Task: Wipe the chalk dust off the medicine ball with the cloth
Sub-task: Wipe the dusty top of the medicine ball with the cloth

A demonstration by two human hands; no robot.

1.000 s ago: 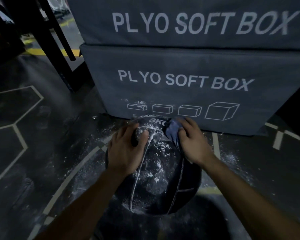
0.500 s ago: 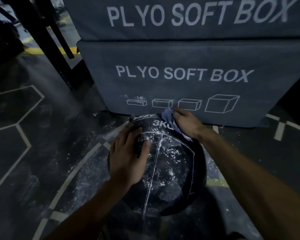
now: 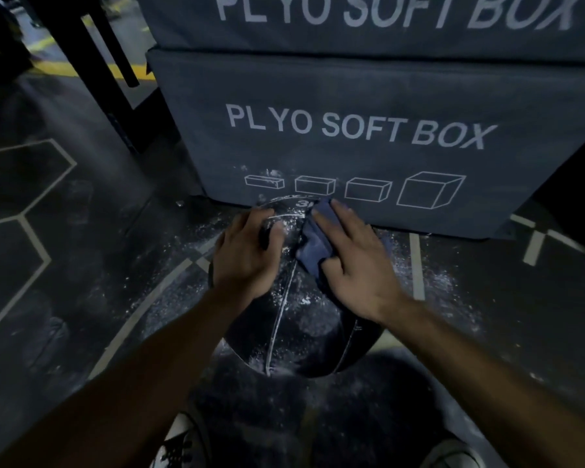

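One medicine ball (image 3: 304, 329), one cloth (image 3: 313, 244) — two plyo boxes (image 3: 352, 146), two hands (image 3: 247, 255).

The medicine ball (image 3: 304, 319) has a dark, slightly glossy, leather-like skin with pale stitched seams, speckled with white powdery chalk dust (image 3: 294, 300). The cloth (image 3: 313, 246) is soft, matt blue fabric, creased into folds. The plyo box (image 3: 352, 157) wears matt woven grey fabric, and the floor (image 3: 65, 265) looks dark, smooth and faintly sheened.
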